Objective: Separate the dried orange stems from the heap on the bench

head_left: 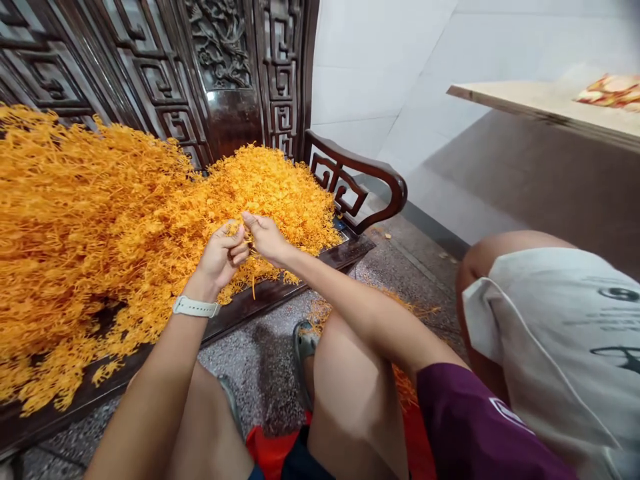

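Orange plastic sprigs, like artificial foliage, lie in a large heap (100,220) across a dark carved wooden bench. A denser mound of small orange pieces (275,183) sits at its right end. My left hand (223,253), with a pale watch band on its wrist, is closed around a small orange sprig (233,227). Beside it, my right hand (267,239) pinches at the same sprig, thumb and fingertips meeting close to the left fingers. A thin orange stem (253,288) hangs below the hands. The fingers hide most of the held piece.
The bench's curved armrest (370,177) stands right of the mound, its carved back (225,120) behind. A wooden board (530,107) juts out at upper right. Another person's knee in pale shorts (555,307) is close on my right. Orange bits (400,303) litter the floor.
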Available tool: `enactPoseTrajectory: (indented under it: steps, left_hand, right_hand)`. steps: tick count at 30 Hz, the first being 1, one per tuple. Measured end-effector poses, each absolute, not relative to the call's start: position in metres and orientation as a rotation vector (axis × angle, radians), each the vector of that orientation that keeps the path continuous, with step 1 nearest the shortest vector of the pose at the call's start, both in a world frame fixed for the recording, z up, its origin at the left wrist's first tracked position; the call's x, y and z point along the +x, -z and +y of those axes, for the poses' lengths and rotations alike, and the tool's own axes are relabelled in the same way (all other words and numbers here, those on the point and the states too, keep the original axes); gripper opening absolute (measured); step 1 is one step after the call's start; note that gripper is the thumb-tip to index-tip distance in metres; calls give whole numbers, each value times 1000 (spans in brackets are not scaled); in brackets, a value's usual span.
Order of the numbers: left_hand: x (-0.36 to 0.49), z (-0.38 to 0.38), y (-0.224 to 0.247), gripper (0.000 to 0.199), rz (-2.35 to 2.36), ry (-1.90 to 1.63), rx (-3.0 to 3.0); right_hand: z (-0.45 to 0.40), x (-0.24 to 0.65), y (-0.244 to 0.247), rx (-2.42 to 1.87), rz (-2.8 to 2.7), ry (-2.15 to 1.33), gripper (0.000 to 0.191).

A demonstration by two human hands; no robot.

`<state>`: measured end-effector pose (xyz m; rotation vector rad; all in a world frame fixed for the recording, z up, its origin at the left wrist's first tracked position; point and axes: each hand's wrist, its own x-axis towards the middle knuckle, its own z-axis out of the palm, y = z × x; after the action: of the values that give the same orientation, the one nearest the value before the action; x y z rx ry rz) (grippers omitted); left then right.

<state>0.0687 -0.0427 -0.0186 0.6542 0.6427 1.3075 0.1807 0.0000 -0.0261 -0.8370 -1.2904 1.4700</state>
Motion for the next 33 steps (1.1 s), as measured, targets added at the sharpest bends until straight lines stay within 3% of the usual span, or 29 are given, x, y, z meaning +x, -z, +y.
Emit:
enactPoseTrajectory:
  steps: [7,17,24,28,33]
  left_hand:
    - [53,-44,11,25,658,-1210,718]
    - [23,-45,9,28,673,-1021,842]
    - [61,-34,29,39,767,-1380,732]
    - [74,-29,38,40,948,-1492,869]
    - [69,-29,43,26,1047,-1660,1051]
  right_hand:
    - [-12,178,10,-886,-1233,-1754,44]
    - [-23,184,3,-862,-1352,-1871,41]
    - [-4,187,22,-993,-1309,-1358,62]
    - [-5,191,18,-1030,-1463,-1179,62]
    - [-7,190,17,-1042,-1579,-1015,56]
